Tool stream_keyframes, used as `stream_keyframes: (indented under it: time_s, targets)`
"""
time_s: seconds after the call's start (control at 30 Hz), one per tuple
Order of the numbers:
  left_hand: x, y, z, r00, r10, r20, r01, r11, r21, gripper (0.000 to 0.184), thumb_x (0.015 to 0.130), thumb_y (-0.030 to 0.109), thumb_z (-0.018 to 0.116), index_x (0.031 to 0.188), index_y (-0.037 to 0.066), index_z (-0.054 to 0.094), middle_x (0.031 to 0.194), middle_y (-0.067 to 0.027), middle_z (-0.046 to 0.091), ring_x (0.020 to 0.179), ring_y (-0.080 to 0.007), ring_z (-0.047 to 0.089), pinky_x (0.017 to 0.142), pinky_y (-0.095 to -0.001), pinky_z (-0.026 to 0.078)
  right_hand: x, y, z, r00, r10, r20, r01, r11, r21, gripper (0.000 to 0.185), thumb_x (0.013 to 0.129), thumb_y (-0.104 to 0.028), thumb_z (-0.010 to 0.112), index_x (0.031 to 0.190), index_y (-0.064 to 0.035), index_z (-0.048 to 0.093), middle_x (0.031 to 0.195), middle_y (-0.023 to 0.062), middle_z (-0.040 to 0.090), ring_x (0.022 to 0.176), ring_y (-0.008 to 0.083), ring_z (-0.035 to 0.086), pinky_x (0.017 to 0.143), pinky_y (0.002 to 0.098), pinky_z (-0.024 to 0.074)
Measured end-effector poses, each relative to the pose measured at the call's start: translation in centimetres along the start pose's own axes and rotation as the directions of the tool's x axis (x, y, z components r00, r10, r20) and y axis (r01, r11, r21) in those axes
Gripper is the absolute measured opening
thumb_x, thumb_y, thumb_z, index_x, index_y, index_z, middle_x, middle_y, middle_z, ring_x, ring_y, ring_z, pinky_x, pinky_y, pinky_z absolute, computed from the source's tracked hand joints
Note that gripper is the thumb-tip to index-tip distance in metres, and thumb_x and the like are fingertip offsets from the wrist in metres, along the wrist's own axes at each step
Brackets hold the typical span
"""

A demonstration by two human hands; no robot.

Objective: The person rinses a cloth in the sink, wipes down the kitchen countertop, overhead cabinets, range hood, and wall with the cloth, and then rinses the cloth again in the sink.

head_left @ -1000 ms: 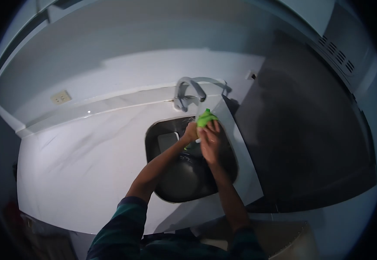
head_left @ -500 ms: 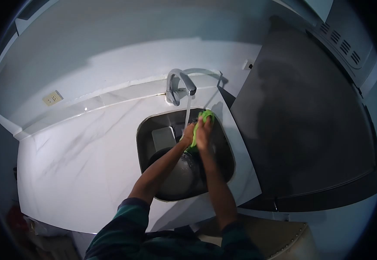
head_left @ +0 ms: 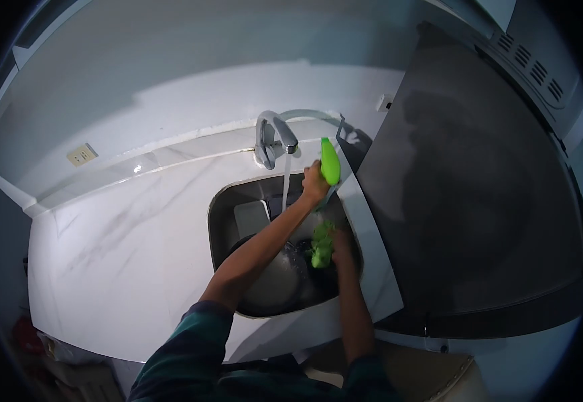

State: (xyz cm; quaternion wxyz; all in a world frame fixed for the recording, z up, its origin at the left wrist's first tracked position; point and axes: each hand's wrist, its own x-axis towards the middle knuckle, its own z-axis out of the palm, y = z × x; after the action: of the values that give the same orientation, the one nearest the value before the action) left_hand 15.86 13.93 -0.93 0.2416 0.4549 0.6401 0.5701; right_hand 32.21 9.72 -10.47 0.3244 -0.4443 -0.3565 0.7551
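My left hand (head_left: 314, 184) is at the back right of the sink (head_left: 219, 213), fingers closed on a bright green elongated object (head_left: 330, 163). This thing has a smooth rounded body, and its exact kind is unclear. A narrow bluish-grey strip shows below it. Lower in the basin, my right hand (head_left: 340, 246) is blurred and closed on a crumpled green cloth (head_left: 321, 244). Water runs from the faucet (head_left: 279, 130) just left of my left hand. A round pan (head_left: 268, 281) with water in it lies in the front left of the basin, partly behind my left forearm.
A grey rectangular container (head_left: 251, 220) is in the sink's back left. White marbled counter (head_left: 117, 261) extends leftward. A large dark panel-like surface (head_left: 486, 194) borders the counter on the right. Wall outlets (head_left: 82, 155) sit behind. A tan studded seat (head_left: 405, 375) stands below.
My hands have moved apart. The left rose toward the back right corner with the green elongated object, while the right dropped lower in the basin with the green cloth.
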Motion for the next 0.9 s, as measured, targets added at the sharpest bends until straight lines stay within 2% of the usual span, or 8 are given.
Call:
stream_keyframes:
  time_s: [0.13,0.33,0.57,0.63,0.7,0.8,0.83,0.9]
  targets:
    - [5.0,6.3,0.9,0.94,-0.129,-0.314,0.207,0.952,0.228,0.049,0.066,0.03,0.068,0.104,0.006,0.048,0.109,-0.0148,0.045,0.106,-0.0352,0.038,0.076,-0.0603,0.033,-2.6,-0.3,1.1,1.0,-0.017,-0.014,0.015,0.995,-0.099,0.021,0.082,-0.014,0.053,0.099,-0.0018,0.054,0.088,0.0079,0.059,0.078,0.0173,0.058,0.071,0.0306,0.0452]
    - [9.2,7.5,0.1,0.754,-0.394,-0.526,0.494,0.867,0.059,0.053,0.067,0.034,0.065,0.11,0.009,0.047,0.114,-0.0112,0.039,0.11,-0.0347,0.032,0.085,-0.0625,0.026,-4.8,-5.9,3.2,0.984,-0.172,0.04,0.174,0.983,-0.057,0.027,0.082,-0.014,0.053,0.106,-0.0009,0.052,0.091,0.007,0.058,0.08,0.0163,0.057,0.073,0.029,0.0449]
    - [10.8,9.8,0.3,0.653,-0.118,-0.748,0.329,0.934,0.139,0.043,0.066,0.012,0.067,0.1,0.006,0.043,0.106,-0.0118,0.039,0.108,-0.0315,0.035,0.086,-0.0589,0.026,3.5,-11.0,4.7,0.835,-0.546,0.067,0.55,0.824,-0.137,0.03,0.086,-0.02,0.049,0.109,-0.0018,0.049,0.098,0.0102,0.054,0.092,0.0181,0.052,0.08,0.0319,0.0404]
    - [11.9,8.0,0.5,0.59,-0.021,-0.807,0.378,0.891,0.253,0.045,0.065,0.01,0.067,0.102,0.006,0.041,0.103,-0.0123,0.04,0.104,-0.0307,0.039,0.086,-0.0529,0.03,8.3,-9.1,4.3,0.734,-0.676,0.06,0.579,0.577,-0.576,0.033,0.084,-0.021,0.05,0.111,-0.0021,0.047,0.104,0.013,0.052,0.1,0.022,0.049,0.087,0.0377,0.0365]
    - [13.0,5.6,-0.5,0.584,-0.02,-0.812,0.354,0.906,0.232,0.05,0.066,0.014,0.069,0.105,0.006,0.039,0.103,-0.0127,0.039,0.105,-0.0318,0.037,0.088,-0.0533,0.026,11.8,-6.9,4.8,0.645,-0.736,0.207,0.247,-0.057,-0.967,0.039,0.082,-0.023,0.051,0.115,-0.0026,0.045,0.112,0.0156,0.048,0.109,0.0262,0.044,0.092,0.0447,0.0312]
    - [13.0,4.3,-2.3,0.586,0.075,-0.807,0.218,0.944,0.246,0.064,0.065,0.019,0.071,0.115,0.006,0.034,0.11,-0.0152,0.038,0.107,-0.0323,0.037,0.088,-0.0506,0.026,12.6,-6.5,9.4,0.65,-0.647,0.399,0.334,-0.229,-0.914,0.047,0.08,-0.027,0.052,0.119,-0.0029,0.042,0.121,0.0165,0.041,0.116,0.0314,0.037,0.094,0.0528,0.0257]
    - [12.8,4.0,-2.3,0.561,0.121,-0.819,0.18,0.948,0.264,0.067,0.066,0.02,0.071,0.118,0.006,0.031,0.113,-0.0163,0.037,0.109,-0.0323,0.036,0.088,-0.0505,0.027,13.8,-5.5,10.9,0.713,-0.648,0.269,0.501,0.201,-0.842,0.047,0.08,-0.027,0.051,0.119,-0.0033,0.041,0.122,0.0152,0.041,0.117,0.0294,0.036,0.094,0.0525,0.0259]
    - [10.8,5.1,-2.1,0.553,0.147,-0.82,0.064,0.974,0.218,0.079,0.067,0.019,0.07,0.128,0.004,0.022,0.124,-0.021,0.032,0.115,-0.0351,0.035,0.09,-0.0492,0.029,17.1,-0.4,12.3,0.679,-0.702,0.214,0.638,0.421,-0.645,0.044,0.081,-0.028,0.049,0.117,-0.004,0.043,0.118,0.0129,0.045,0.116,0.0265,0.038,0.093,0.0499,0.0289]
